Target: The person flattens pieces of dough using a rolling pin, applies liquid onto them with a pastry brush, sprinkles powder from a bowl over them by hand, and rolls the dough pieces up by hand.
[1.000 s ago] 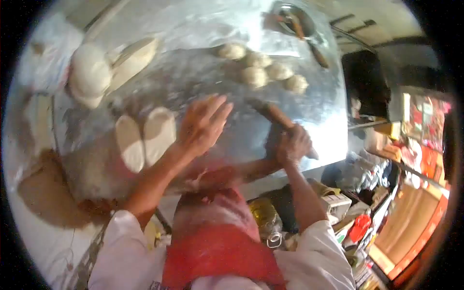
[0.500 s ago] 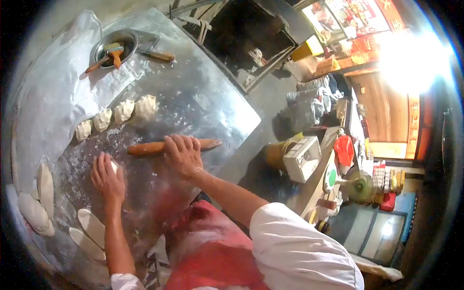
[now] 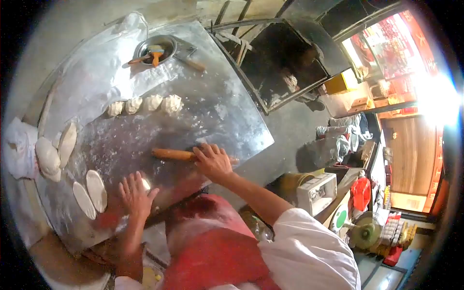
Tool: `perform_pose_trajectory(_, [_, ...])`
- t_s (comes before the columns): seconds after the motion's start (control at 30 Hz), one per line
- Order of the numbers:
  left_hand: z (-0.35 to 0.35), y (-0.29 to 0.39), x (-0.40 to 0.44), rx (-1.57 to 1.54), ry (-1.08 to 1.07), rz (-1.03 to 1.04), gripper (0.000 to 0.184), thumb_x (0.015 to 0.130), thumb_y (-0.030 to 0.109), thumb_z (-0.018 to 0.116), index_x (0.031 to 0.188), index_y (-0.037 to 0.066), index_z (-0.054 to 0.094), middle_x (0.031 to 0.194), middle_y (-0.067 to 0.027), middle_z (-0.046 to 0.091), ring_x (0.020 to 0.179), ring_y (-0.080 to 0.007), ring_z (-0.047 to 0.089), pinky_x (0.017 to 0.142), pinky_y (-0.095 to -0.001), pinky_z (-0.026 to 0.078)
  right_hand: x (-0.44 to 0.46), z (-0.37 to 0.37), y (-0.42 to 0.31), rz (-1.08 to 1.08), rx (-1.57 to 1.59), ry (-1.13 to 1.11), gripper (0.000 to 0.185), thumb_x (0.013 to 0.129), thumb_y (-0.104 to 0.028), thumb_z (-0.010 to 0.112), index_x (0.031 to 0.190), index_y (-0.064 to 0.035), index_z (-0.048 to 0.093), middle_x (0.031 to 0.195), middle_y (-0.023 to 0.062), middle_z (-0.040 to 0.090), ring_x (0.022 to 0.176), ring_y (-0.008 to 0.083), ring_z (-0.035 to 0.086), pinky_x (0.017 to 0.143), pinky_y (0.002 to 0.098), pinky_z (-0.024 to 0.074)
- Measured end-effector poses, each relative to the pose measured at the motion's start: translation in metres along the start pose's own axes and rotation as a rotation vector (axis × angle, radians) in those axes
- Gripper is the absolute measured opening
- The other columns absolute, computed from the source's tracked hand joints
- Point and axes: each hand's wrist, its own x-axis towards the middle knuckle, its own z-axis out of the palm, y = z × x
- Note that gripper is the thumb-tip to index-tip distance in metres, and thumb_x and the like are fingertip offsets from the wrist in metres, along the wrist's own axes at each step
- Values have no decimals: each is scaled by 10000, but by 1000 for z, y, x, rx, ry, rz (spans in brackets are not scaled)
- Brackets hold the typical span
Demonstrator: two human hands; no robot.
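Observation:
My right hand (image 3: 212,162) grips a wooden rolling pin (image 3: 171,154) that lies on the floured metal worktop (image 3: 203,116) near its front right part. The hand covers the right portion of the pin. To the left, my left hand (image 3: 137,194) rests over the worktop close to the front edge, its fingers spread. A small pale piece of dough (image 3: 146,184) shows between its index finger and thumb, partly hidden. Two flat oval dough sheets (image 3: 96,190) lie left of this hand. Farther back, several folded dough pieces (image 3: 171,104) stand in a row.
Larger dough lumps (image 3: 48,157) lie at the left edge beside a white cloth (image 3: 21,150). At the back stand a metal bowl (image 3: 169,41) with brushes and a wooden-handled tool (image 3: 193,64). A dark open bin-like frame (image 3: 285,60) adjoins the worktop. A white box (image 3: 316,193) is right.
The view has turned, so the worktop appears shifted right. My left hand has come back toward the front edge and its fingers have spread. My right hand stays on the rolling pin.

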Motion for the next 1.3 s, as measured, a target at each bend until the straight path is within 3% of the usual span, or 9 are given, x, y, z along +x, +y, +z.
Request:
perform_pose_trajectory(0.1, [14, 8, 55, 17, 71, 91, 907, 871, 604, 702, 1553, 80, 416, 1585, -192, 411, 1452, -428, 383, 1178, -592, 284, -17, 5, 8, 5, -12, 44, 582, 938, -366, 686, 1468, -202, 508, 1421, 117, 502, 1256, 331, 490, 974, 482, 442])
perform_pose_trajectory(0.23, [16, 15, 70, -75, -1, -455, 739, 995, 585, 531, 1591, 174, 381, 1652, -104, 354, 1510, -426, 291, 1222, -616, 169, -7, 13, -7, 71, 18, -44, 604, 927, -368, 703, 1469, -189, 507, 1441, 112, 499, 1267, 336, 489, 977, 489, 450])
perform_pose_trajectory(0.3, [5, 10, 66, -183, -83, -457, 703, 1007, 539, 540, 1588, 176, 382, 1640, -111, 376, 1503, -417, 304, 1214, -612, 182, -15, 19, -2, 49, -28, -42, 601, 926, -349, 711, 1469, -185, 511, 1448, 106, 500, 1262, 334, 501, 969, 490, 464])
perform_pose_trajectory(0.37, [73, -50, 69, 54, -172, 78, 670, 1005, 531, 550, 1560, 175, 429, 1634, -100, 389, 1499, -405, 311, 1204, -630, 185, -21, 13, 5, -26, 28, 36, 606, 919, -299, 725, 1472, -180, 507, 1444, 108, 507, 1250, 338, 514, 961, 491, 475])
perform_pose_trajectory(0.43, [38, -21, 60, -434, 13, -373, 638, 1007, 516, 558, 1526, 155, 477, 1635, -97, 386, 1499, -399, 312, 1197, -639, 200, -27, 8, 11, -30, 61, 63, 579, 913, -266, 737, 1445, -169, 532, 1415, 116, 532, 1222, 348, 532, 954, 496, 475])
perform_pose_trajectory(0.63, [32, -32, 47, -233, 180, -314, 593, 1016, 495, 552, 1484, 131, 525, 1559, -143, 475, 1480, -347, 372, 1189, -579, 263, -30, -8, -30, 23, 17, 106, 425, 889, -181, 718, 1304, -135, 638, 1272, 132, 618, 1136, 378, 591, 951, 489, 487])
perform_pose_trajectory(0.73, [26, -59, 30, -1288, 139, -442, 585, 1038, 459, 534, 1479, 76, 514, 1480, -202, 545, 1397, -390, 479, 1176, -525, 309, -28, -29, -81, -168, -47, -78, 403, 892, -200, 712, 1287, -156, 642, 1243, 101, 648, 1068, 312, 642, 891, 456, 496])
perform_pose_trajectory(0.97, [18, -113, 86, -302, 313, -134, 604, 1023, 398, 569, 1546, 132, 424, 1534, -197, 485, 1417, -380, 458, 1171, -598, 283, 114, 46, -133, -324, -237, -44, 684, 981, -589, 534, 1488, -130, 514, 1512, 172, 511, 1421, 380, 442, 1120, 548, 380])
perform_pose_trajectory(1.3, [27, -90, 10, -367, 134, 73, 830, 936, 529, 650, 1520, -17, 429, 1544, -233, 463, 1449, -407, 418, 1167, -554, 339, 40, 63, -116, -240, 4, -186, 812, 978, -602, 524, 1554, -46, 394, 1572, 208, 443, 1443, 421, 419, 1174, 548, 323])
